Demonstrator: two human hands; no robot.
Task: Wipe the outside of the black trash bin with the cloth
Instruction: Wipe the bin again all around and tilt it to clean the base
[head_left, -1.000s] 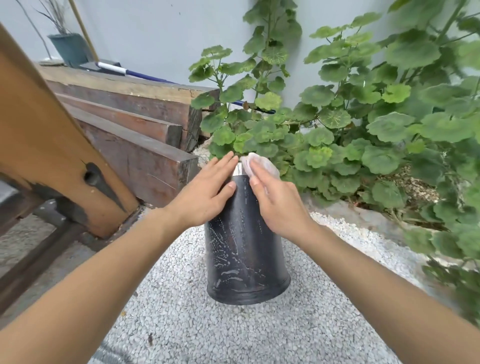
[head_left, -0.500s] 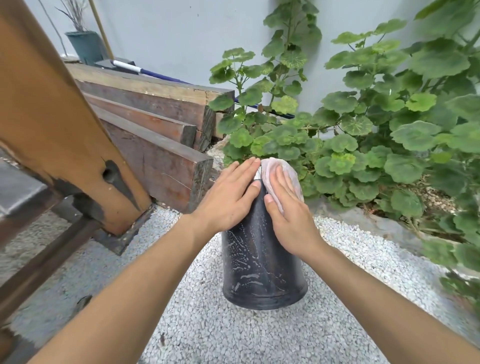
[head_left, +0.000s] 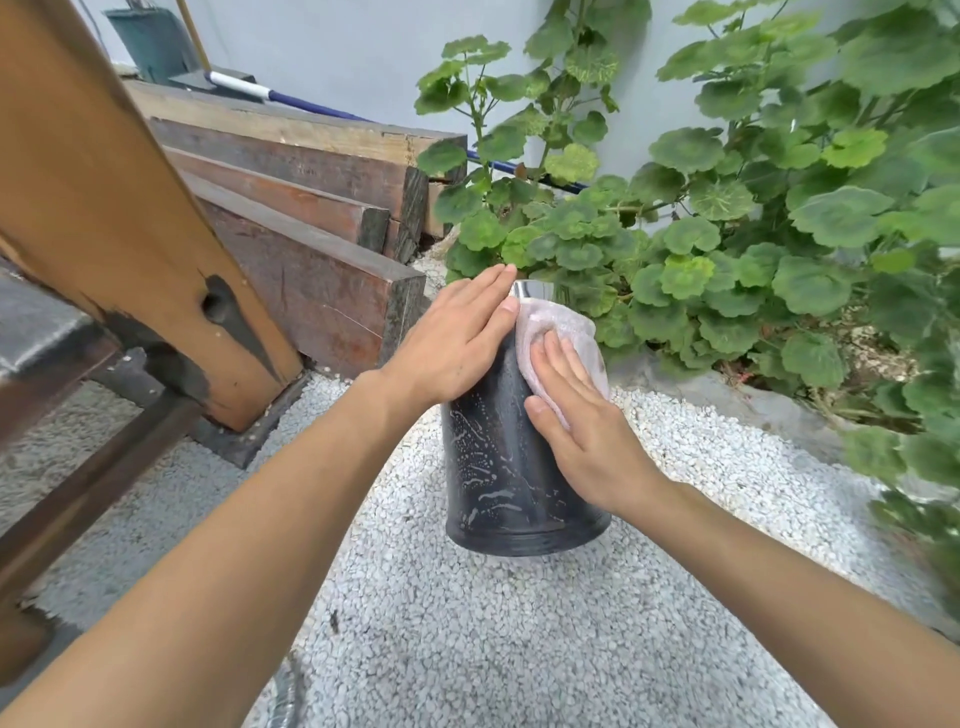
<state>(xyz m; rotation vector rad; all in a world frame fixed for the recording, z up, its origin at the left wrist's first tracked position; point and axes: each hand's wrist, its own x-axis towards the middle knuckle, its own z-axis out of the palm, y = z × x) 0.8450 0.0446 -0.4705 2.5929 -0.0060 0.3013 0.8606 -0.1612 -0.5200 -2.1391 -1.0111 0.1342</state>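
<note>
On the gravel (head_left: 467, 623), the black trash bin (head_left: 498, 467) glistens with droplets.

The left forearm (head_left: 234, 545) and right forearm (head_left: 779, 571) are bare. The left hand (head_left: 457, 338) and right hand (head_left: 582, 415) are bare too, with short nails.

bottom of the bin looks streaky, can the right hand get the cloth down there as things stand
Probably yes. The right hand presses the cloth flat high on the black bin, and the wall below, down to the gravel, looks unobstructed.
</note>
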